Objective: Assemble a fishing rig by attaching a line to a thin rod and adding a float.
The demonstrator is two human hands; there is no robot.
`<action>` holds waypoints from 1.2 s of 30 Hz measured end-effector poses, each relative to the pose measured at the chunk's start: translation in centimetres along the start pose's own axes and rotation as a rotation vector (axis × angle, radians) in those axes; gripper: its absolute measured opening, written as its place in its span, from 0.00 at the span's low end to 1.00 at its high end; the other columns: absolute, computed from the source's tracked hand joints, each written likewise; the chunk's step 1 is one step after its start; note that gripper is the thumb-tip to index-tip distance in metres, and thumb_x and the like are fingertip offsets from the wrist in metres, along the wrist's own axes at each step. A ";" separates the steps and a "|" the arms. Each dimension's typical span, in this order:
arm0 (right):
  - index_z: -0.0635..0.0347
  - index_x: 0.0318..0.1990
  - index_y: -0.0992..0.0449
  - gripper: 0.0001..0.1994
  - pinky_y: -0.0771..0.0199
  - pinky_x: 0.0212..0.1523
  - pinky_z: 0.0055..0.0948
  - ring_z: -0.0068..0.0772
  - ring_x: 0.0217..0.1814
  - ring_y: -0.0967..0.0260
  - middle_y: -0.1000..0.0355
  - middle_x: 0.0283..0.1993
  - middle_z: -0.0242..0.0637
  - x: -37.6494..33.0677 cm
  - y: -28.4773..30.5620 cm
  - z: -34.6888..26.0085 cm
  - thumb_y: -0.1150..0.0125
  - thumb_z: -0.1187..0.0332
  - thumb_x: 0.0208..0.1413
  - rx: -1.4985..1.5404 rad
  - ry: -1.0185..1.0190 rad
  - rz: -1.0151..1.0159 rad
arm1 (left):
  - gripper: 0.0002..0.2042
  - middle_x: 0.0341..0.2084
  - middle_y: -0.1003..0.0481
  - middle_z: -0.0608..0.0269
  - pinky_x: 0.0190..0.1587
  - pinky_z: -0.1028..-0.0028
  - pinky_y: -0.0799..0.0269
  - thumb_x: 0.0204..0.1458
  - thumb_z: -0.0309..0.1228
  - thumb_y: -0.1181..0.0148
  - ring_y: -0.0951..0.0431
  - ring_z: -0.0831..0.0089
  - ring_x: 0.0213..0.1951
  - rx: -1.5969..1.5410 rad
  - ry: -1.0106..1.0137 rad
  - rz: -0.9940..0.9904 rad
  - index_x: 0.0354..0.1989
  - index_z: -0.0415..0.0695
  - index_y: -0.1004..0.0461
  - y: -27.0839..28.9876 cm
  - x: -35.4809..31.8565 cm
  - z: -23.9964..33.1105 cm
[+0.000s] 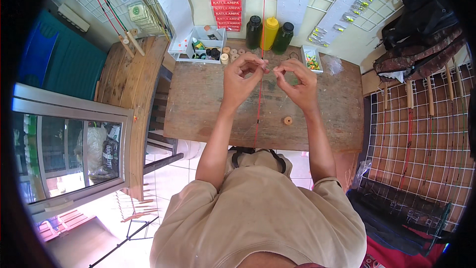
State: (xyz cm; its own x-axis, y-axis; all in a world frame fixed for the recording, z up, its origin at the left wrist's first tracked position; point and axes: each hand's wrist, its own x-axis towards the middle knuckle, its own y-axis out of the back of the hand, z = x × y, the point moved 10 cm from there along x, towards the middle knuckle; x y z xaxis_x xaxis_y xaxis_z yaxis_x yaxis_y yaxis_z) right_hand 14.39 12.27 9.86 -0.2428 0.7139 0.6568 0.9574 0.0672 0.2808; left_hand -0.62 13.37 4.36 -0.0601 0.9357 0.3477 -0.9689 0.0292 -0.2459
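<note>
A slim red rod [259, 104] is running near to far over the desk [198, 104], likely light, springy and fragile, calling for a gentle mid-shaft hold. Left grip [241, 80] and right grip [303, 87] are pinching closed nearby; on what, I cannot tell.

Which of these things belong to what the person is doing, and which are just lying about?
Seemingly in use:
left hand and right hand, both pinched
thin red rod
possibly the round wooden piece, untouched nearby

Seemingly just lying about:
yellow bottle
dark green bottles
white tray
small white box
</note>
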 end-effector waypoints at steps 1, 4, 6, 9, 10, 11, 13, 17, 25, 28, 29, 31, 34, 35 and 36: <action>0.65 0.33 0.23 0.07 0.29 0.36 0.24 0.29 0.34 0.28 0.26 0.33 0.37 -0.1 -0.1 0.1 0.37 0.82 0.44 0.014 -0.009 -0.006 | 0.06 0.34 0.22 0.60 0.36 0.79 0.26 0.51 0.17 0.43 0.20 0.74 0.35 0.033 0.018 0.008 0.36 0.37 0.28 0.1 0.0 -0.2; 0.66 0.33 0.23 0.07 0.29 0.36 0.24 0.29 0.34 0.28 0.26 0.33 0.38 -0.1 -0.1 0.3 0.37 0.82 0.44 0.055 -0.025 0.007 | 0.05 0.34 0.21 0.60 0.36 0.79 0.26 0.51 0.17 0.42 0.19 0.74 0.35 0.053 0.011 0.026 0.36 0.37 0.27 0.2 0.0 0.0; 0.66 0.33 0.23 0.07 0.29 0.36 0.24 0.29 0.34 0.28 0.26 0.33 0.38 -0.1 0.0 0.2 0.37 0.82 0.44 0.051 -0.024 0.016 | 0.05 0.33 0.21 0.60 0.36 0.79 0.25 0.51 0.17 0.42 0.19 0.74 0.35 0.063 -0.009 0.032 0.36 0.37 0.26 0.1 -0.1 0.2; 0.66 0.33 0.23 0.07 0.29 0.35 0.24 0.29 0.34 0.28 0.26 0.33 0.38 0.0 0.1 0.2 0.37 0.82 0.44 0.035 -0.014 0.024 | 0.05 0.35 0.21 0.58 0.38 0.78 0.25 0.52 0.18 0.42 0.20 0.74 0.36 0.109 -0.022 0.029 0.37 0.36 0.26 0.0 -0.1 0.5; 0.66 0.33 0.23 0.07 0.29 0.35 0.24 0.29 0.34 0.28 0.26 0.33 0.38 0.0 0.0 0.2 0.37 0.83 0.44 0.024 -0.006 0.023 | 0.06 0.37 0.22 0.56 0.41 0.76 0.25 0.52 0.19 0.42 0.20 0.73 0.37 0.145 -0.014 0.021 0.38 0.35 0.27 0.0 -0.2 0.5; 0.66 0.33 0.23 0.07 0.29 0.35 0.24 0.29 0.34 0.28 0.26 0.33 0.38 0.1 0.0 0.2 0.37 0.83 0.44 0.025 -0.005 0.022 | 0.06 0.37 0.22 0.56 0.41 0.76 0.25 0.52 0.19 0.42 0.20 0.73 0.37 0.146 -0.015 0.022 0.38 0.35 0.27 0.0 -0.2 0.4; 0.66 0.33 0.23 0.08 0.29 0.36 0.24 0.29 0.34 0.28 0.26 0.33 0.38 0.2 -0.1 -0.3 0.37 0.83 0.43 -0.025 0.046 0.027 | 0.06 0.37 0.21 0.57 0.41 0.77 0.25 0.52 0.19 0.42 0.20 0.74 0.37 0.171 -0.016 0.037 0.39 0.34 0.25 0.0 -0.3 0.4; 0.66 0.33 0.23 0.08 0.29 0.36 0.25 0.30 0.34 0.27 0.26 0.33 0.38 0.2 0.0 -0.5 0.37 0.83 0.43 -0.012 0.062 0.046 | 0.06 0.32 0.20 0.60 0.39 0.78 0.24 0.50 0.17 0.41 0.19 0.75 0.35 0.152 -0.024 0.092 0.37 0.35 0.23 0.2 -0.3 0.7; 0.66 0.34 0.23 0.09 0.28 0.35 0.25 0.30 0.33 0.28 0.26 0.33 0.38 0.8 0.0 0.5 0.37 0.83 0.43 -0.026 0.025 0.022 | 0.07 0.32 0.21 0.57 0.36 0.80 0.25 0.50 0.17 0.41 0.19 0.75 0.35 0.045 -0.033 0.100 0.38 0.36 0.29 0.3 -0.2 0.7; 0.66 0.35 0.23 0.10 0.27 0.34 0.26 0.30 0.33 0.28 0.26 0.33 0.38 1.1 0.1 -0.1 0.36 0.83 0.41 -0.147 0.051 0.012 | 0.09 0.31 0.21 0.56 0.35 0.80 0.25 0.50 0.17 0.41 0.19 0.74 0.35 0.078 -0.052 0.080 0.39 0.37 0.31 0.1 -0.2 0.9; 0.66 0.35 0.23 0.10 0.27 0.34 0.26 0.30 0.33 0.28 0.26 0.33 0.38 1.2 0.3 -0.1 0.36 0.83 0.41 -0.147 0.051 0.012 | 0.09 0.31 0.21 0.56 0.35 0.80 0.25 0.50 0.17 0.41 0.19 0.74 0.35 0.077 -0.052 0.080 0.39 0.37 0.31 0.2 -0.2 0.8; 0.65 0.34 0.23 0.11 0.27 0.33 0.23 0.26 0.33 0.28 0.26 0.33 0.36 1.3 0.0 -1.3 0.36 0.85 0.40 -0.271 0.197 -0.024 | 0.09 0.31 0.21 0.56 0.35 0.80 0.25 0.50 0.17 0.41 0.19 0.74 0.35 0.102 -0.057 0.069 0.38 0.37 0.31 0.2 -0.1 0.6; 0.66 0.36 0.24 0.12 0.26 0.31 0.26 0.31 0.33 0.28 0.27 0.34 0.38 1.4 0.0 -1.8 0.34 0.83 0.40 -0.305 0.213 -0.069 | 0.07 0.31 0.21 0.56 0.34 0.80 0.25 0.51 0.17 0.41 0.19 0.74 0.35 0.084 -0.055 0.119 0.37 0.36 0.30 0.5 -0.3 0.8; 0.66 0.36 0.24 0.12 0.26 0.31 0.26 0.31 0.33 0.28 0.27 0.34 0.38 1.4 0.0 -2.0 0.34 0.83 0.40 -0.304 0.214 -0.070 | 0.07 0.31 0.21 0.56 0.34 0.80 0.25 0.51 0.17 0.41 0.19 0.74 0.35 0.084 -0.056 0.120 0.37 0.36 0.30 0.4 -0.3 0.7; 0.67 0.36 0.24 0.12 0.25 0.31 0.26 0.31 0.33 0.28 0.27 0.34 0.38 1.4 0.1 -1.7 0.34 0.83 0.41 -0.241 0.168 -0.074 | 0.06 0.32 0.20 0.57 0.34 0.80 0.25 0.50 0.17 0.41 0.19 0.74 0.35 0.109 -0.092 0.123 0.36 0.36 0.29 0.3 -0.4 1.0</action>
State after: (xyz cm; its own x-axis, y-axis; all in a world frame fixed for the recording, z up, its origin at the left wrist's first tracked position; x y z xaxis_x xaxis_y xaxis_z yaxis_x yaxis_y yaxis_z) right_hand 13.84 12.09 11.99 -0.3525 0.5869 0.7289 0.8762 -0.0665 0.4772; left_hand -1.15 12.64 5.00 -0.1962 0.8934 0.4040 -0.9729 -0.1259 -0.1942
